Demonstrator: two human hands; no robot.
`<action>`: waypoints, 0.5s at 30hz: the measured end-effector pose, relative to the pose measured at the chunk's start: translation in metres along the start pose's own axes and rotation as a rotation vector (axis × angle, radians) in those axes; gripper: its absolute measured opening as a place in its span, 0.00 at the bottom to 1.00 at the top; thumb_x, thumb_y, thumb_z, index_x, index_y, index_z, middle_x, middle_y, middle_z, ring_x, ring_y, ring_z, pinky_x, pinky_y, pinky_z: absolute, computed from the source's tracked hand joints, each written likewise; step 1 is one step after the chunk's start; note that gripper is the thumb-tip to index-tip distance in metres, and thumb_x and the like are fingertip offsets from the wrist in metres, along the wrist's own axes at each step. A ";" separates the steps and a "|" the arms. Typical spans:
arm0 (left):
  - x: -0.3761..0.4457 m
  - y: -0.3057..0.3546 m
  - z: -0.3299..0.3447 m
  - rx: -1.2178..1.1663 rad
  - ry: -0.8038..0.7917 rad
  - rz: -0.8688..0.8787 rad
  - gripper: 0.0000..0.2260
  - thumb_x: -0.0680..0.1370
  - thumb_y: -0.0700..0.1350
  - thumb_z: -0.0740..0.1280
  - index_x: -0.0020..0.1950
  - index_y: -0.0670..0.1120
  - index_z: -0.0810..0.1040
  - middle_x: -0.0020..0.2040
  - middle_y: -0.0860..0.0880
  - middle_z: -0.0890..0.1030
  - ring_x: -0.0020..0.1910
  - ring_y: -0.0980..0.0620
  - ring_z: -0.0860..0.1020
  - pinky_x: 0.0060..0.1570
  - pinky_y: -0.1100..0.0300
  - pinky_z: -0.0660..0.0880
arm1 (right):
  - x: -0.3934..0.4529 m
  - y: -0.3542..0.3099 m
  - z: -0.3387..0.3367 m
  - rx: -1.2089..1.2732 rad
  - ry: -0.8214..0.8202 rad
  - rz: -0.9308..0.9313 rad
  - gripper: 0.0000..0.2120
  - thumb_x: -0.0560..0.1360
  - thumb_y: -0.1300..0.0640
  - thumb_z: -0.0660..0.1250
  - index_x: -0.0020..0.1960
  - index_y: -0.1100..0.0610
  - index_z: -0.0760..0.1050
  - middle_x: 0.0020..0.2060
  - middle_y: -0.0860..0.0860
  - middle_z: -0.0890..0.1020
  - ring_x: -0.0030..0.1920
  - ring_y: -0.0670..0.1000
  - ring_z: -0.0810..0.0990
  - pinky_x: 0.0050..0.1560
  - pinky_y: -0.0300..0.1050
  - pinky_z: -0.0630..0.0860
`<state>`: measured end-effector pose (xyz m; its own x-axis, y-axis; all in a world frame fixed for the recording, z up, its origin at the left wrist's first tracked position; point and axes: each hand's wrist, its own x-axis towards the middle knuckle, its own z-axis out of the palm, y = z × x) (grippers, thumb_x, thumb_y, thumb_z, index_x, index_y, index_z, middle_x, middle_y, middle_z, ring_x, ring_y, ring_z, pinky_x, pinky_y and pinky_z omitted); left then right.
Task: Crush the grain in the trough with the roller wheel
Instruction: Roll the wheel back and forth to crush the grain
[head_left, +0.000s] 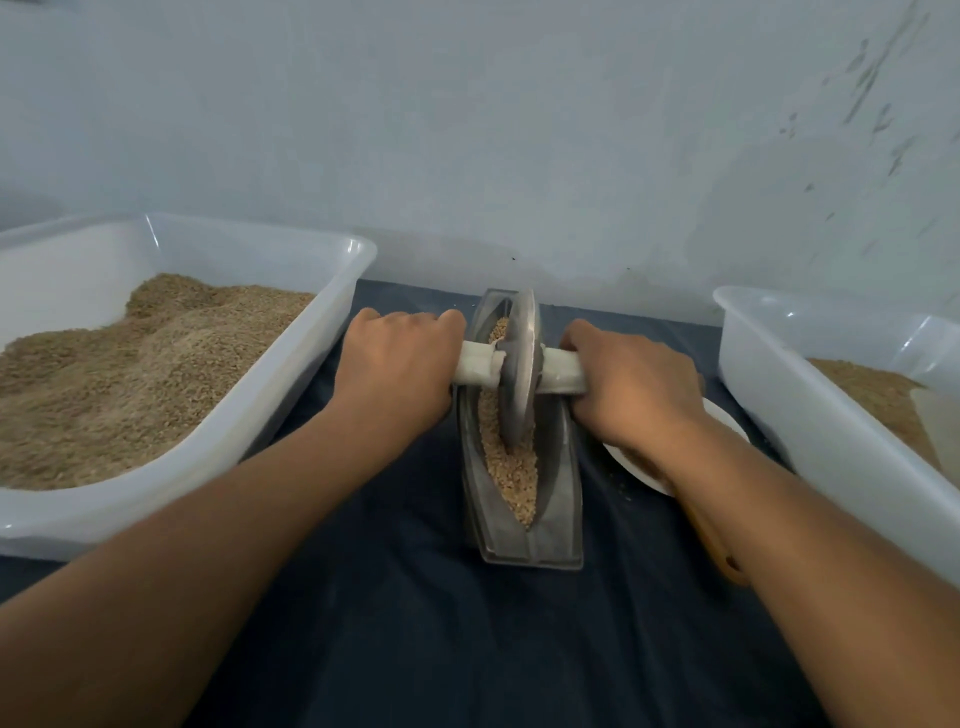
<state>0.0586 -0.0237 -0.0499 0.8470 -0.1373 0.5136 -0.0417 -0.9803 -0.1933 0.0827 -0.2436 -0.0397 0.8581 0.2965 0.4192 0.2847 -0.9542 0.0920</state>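
Dark blue cloth covers the surface where I work, with a pale wall behind it. At the centre of the cloth, running straight away from me, sits the metal trough, and the grain lies along its groove, heaped thickest at the near end. The roller wheel stands upright in the groove toward the far half, its rim sunk into the grain.

A wrapped axle passes through the wheel's hub. My left hand has its fingers curled round the left stub, and my right hand is wrapped the same way round the right stub, both knuckles up and close beside the wheel. My forearms reach in from the near corners and meet at the axle.

To do this stroke well, I judge I should press down evenly through both fists so the wheel stays vertical, then draw it back toward me through the deep pile, keeping it centred so grain does not spill over the trough's walls.

Outward from there, a white plate lies partly under my right wrist. A white tub heaped with grain stands to the left, and a second tub holding grain is on the right.
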 end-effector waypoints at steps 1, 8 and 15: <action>0.003 0.000 0.002 0.006 -0.010 -0.006 0.14 0.74 0.49 0.69 0.46 0.51 0.63 0.37 0.53 0.71 0.34 0.51 0.68 0.40 0.54 0.64 | 0.005 0.001 0.002 -0.001 -0.012 0.011 0.14 0.73 0.49 0.69 0.55 0.42 0.69 0.35 0.42 0.72 0.36 0.50 0.71 0.29 0.43 0.56; 0.031 0.002 0.011 0.028 -0.013 -0.013 0.12 0.77 0.50 0.69 0.47 0.53 0.65 0.38 0.51 0.72 0.36 0.49 0.69 0.41 0.53 0.64 | 0.030 0.010 0.011 0.070 -0.141 0.036 0.19 0.71 0.50 0.69 0.59 0.39 0.68 0.38 0.42 0.74 0.41 0.52 0.75 0.33 0.46 0.62; 0.041 -0.002 0.020 0.008 0.050 -0.035 0.06 0.77 0.50 0.68 0.48 0.54 0.71 0.43 0.50 0.80 0.39 0.47 0.78 0.40 0.54 0.64 | 0.054 0.014 0.007 0.071 -0.235 0.015 0.23 0.70 0.49 0.70 0.63 0.38 0.69 0.42 0.45 0.75 0.44 0.53 0.73 0.32 0.44 0.62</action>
<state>0.1039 -0.0245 -0.0453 0.8204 -0.1103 0.5610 -0.0083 -0.9834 -0.1812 0.1360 -0.2407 -0.0221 0.9360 0.2915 0.1974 0.2934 -0.9558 0.0203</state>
